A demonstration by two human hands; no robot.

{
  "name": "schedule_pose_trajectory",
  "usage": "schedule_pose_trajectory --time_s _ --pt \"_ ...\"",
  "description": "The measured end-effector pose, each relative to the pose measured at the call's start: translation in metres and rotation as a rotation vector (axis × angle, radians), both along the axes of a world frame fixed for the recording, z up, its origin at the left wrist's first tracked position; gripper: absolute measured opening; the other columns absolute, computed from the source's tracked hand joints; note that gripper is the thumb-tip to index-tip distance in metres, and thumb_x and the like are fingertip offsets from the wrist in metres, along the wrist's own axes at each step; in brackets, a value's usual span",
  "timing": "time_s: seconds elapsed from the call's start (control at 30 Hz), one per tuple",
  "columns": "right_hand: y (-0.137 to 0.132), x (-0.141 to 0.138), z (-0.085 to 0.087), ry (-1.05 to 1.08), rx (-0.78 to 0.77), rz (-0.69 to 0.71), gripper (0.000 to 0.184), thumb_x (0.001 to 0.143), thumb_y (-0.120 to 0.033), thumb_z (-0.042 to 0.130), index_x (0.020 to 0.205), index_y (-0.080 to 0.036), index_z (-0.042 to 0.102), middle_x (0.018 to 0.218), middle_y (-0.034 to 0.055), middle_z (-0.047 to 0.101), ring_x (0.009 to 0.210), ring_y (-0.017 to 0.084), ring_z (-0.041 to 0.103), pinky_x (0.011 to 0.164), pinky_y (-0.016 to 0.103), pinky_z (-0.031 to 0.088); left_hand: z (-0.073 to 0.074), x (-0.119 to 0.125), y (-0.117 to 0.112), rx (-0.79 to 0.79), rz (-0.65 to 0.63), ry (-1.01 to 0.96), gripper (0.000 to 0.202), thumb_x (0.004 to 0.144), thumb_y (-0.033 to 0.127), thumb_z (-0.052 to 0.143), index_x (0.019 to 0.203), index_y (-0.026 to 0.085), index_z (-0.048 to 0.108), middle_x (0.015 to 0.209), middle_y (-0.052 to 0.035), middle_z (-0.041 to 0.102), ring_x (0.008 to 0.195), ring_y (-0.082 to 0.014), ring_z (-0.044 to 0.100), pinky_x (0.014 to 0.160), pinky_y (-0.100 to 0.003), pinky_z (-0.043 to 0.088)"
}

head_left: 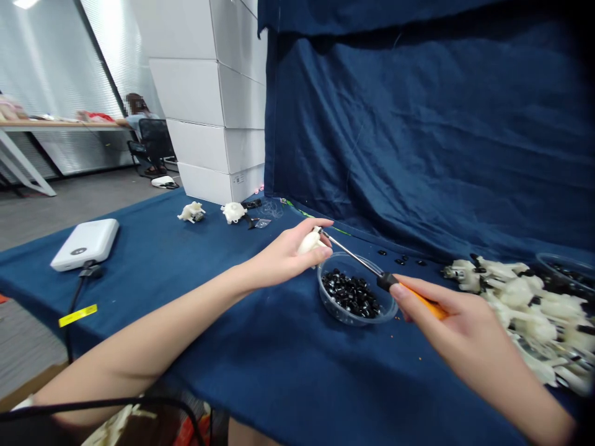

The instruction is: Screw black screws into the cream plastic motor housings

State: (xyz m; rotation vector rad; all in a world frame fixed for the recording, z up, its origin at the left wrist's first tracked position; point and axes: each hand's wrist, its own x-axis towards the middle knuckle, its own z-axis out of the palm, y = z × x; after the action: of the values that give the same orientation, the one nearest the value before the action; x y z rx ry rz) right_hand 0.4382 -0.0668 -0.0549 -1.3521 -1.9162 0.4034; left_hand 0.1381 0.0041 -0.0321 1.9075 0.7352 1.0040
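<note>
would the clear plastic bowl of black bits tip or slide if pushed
The clear plastic bowl looks thin and light, so it probably slides under a firm push. The small black pieces sit low inside, which likely keeps it from tipping. The blue cloth beneath may drag a little.

Your view is bright and evenly lit from a ceiling light (pixel 24 4), with soft shadows. Wide-angle distortion bends the edges, and the right corners fall dark.
</note>
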Motion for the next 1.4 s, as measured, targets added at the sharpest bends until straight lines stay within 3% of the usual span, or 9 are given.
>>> schedule_pose_trajectory --time_s 0.17,0.27,0.4,0.5,0.73,0.83,0.97,1.2,1.4 --pt "-0.006 0.001 0.023 0.420 -0.729 0.171 0.058 0.096 -0.075 0.064 0.084 -0.019 0.065 0.068 -0.0008 0.060 0.046 0.006 0.033 0.044 0.021 0.029 -0.003 0.000 0.002 0.068 -0.057 -0.035 0.061 0.101 0.045 0.073 0.153 0.020 0.052 0.127 -0.0102 0.071 0.101 -0.0178 0.068 0.093 -0.033 0.058" --pt "-0.002 -0.001 0.015 0.306 -0.434 0.084 0.050 0.090 -0.068 0.078 0.109 -0.022 0.072 0.084 0.0031 0.074 0.054 0.011 0.054 0.050 0.024 0.042 -0.002 0.006 0.000 -0.022 0.043 -0.059 0.063 0.099 0.048 0.076 0.151 0.019 0.056 0.123 -0.0096 0.074 0.101 -0.0182 0.069 0.093 -0.033 0.058" --pt "0.005 -0.003 -0.009 -0.234 0.434 -0.118 0.033 0.103 -0.047 0.071 0.123 -0.024 0.079 0.099 0.0059 0.082 0.081 0.022 0.076 0.065 0.031 0.049 0.000 0.011 -0.004 -0.103 0.157 -0.005 0.063 0.098 0.054 0.075 0.147 0.019 0.059 0.120 -0.0099 0.075 0.092 -0.0180 0.068 0.073 -0.029 0.056" --pt "0.005 -0.004 -0.014 -0.386 0.616 -0.154 0.033 0.107 -0.040 0.065 0.130 -0.021 0.080 0.093 0.0056 0.081 0.074 0.020 0.074 0.062 0.033 0.044 -0.001 0.009 -0.003 -0.017 0.148 0.021 0.059 0.102 0.054 0.070 0.148 0.020 0.057 0.123 -0.0099 0.075 0.095 -0.0181 0.068 0.081 -0.031 0.057" --pt "-0.002 0.007 0.019 0.382 -0.674 0.231 0.050 0.099 -0.069 0.066 0.097 -0.020 0.077 0.061 -0.0041 0.047 0.044 0.006 0.029 0.044 0.024 0.019 -0.005 -0.002 0.001 0.168 -0.095 0.023 0.057 0.105 0.043 0.068 0.154 0.021 0.049 0.130 -0.0112 0.069 0.105 -0.0196 0.069 0.095 -0.034 0.058" --pt "0.001 0.009 0.020 0.574 -0.876 0.299 0.049 0.099 -0.067 0.067 0.103 -0.018 0.072 0.064 -0.0059 0.047 0.044 0.003 0.024 0.044 0.022 0.017 -0.006 -0.001 0.003 0.232 -0.089 -0.004 0.058 0.104 0.040 0.070 0.155 0.021 0.050 0.128 -0.0103 0.068 0.105 -0.0187 0.068 0.094 -0.033 0.057" --pt "0.005 0.002 0.012 0.354 -0.599 0.211 0.043 0.087 -0.056 0.086 0.106 -0.021 0.070 0.080 -0.0021 0.065 0.055 0.008 0.050 0.050 0.021 0.036 -0.006 0.003 0.005 0.063 0.015 -0.006 0.061 0.102 0.047 0.072 0.153 0.019 0.052 0.125 -0.0097 0.072 0.099 -0.0171 0.067 0.089 -0.031 0.057" --pt "0.000 -0.009 -0.012 -0.475 0.552 -0.163 0.034 0.111 -0.042 0.060 0.134 -0.022 0.075 0.102 0.0049 0.082 0.080 0.021 0.077 0.062 0.031 0.041 0.006 0.003 0.000 -0.181 0.136 0.095 0.066 0.097 0.056 0.075 0.149 0.020 0.059 0.119 -0.0111 0.074 0.092 -0.0201 0.068 0.065 -0.028 0.056" --pt "0.002 -0.006 -0.013 -0.213 0.355 -0.038 0.036 0.109 -0.050 0.059 0.115 -0.021 0.080 0.105 0.0072 0.084 0.076 0.022 0.076 0.066 0.032 0.052 0.000 0.001 0.003 -0.054 0.035 0.082 0.060 0.102 0.053 0.071 0.149 0.020 0.054 0.126 -0.0106 0.073 0.102 -0.0201 0.069 0.086 -0.034 0.059"
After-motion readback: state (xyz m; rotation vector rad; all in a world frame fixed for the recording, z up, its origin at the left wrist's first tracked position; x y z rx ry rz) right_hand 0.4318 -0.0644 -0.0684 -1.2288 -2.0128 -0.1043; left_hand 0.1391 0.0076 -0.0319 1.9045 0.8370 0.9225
